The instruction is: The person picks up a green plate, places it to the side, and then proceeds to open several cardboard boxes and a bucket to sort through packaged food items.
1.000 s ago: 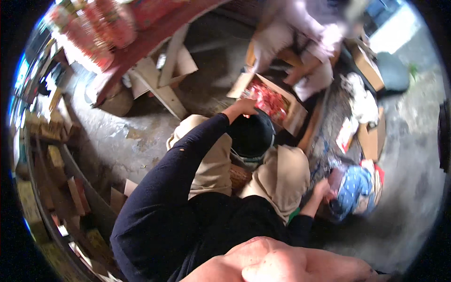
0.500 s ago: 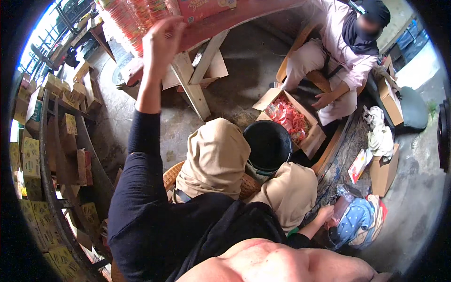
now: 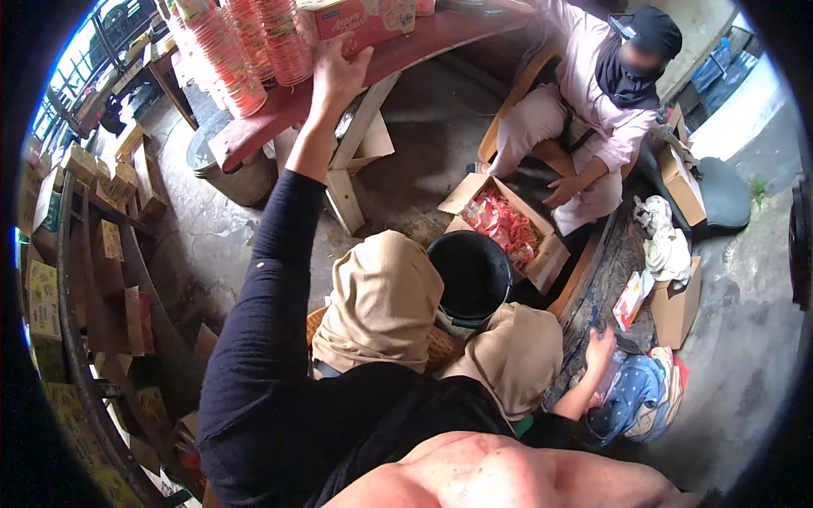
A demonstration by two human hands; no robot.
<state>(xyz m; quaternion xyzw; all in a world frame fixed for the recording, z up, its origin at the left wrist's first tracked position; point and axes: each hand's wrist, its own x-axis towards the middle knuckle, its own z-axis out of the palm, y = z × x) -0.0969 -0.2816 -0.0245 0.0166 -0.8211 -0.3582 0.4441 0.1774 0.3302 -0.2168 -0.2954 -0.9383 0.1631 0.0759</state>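
My left hand (image 3: 339, 78) reaches up to the edge of the red table (image 3: 398, 61), thumb spread from the fingers. It holds nothing that I can see. Just beyond its fingers lies a red carton (image 3: 360, 27), and to its left stand tall stacks of orange-red plastic cups (image 3: 292, 46). My right hand (image 3: 600, 349) is low on the right, its fingers curled beside something small and dark. Whether it grips that thing is hard to make out. Next to this hand lies a bundle of blue dotted cloth (image 3: 631, 394).
A black bucket (image 3: 468, 275) stands beyond my knees. Past it is an open cardboard box (image 3: 546, 262) with red wrappers (image 3: 500, 222). A seated person (image 3: 584, 118) faces me. Racks with yellow cartons (image 3: 44, 300) line the left. White cloth (image 3: 665, 241) lies right.
My left hand has come down and right to the table's edge. My right hand has risen from the cloth bundle. The view has shifted slightly.
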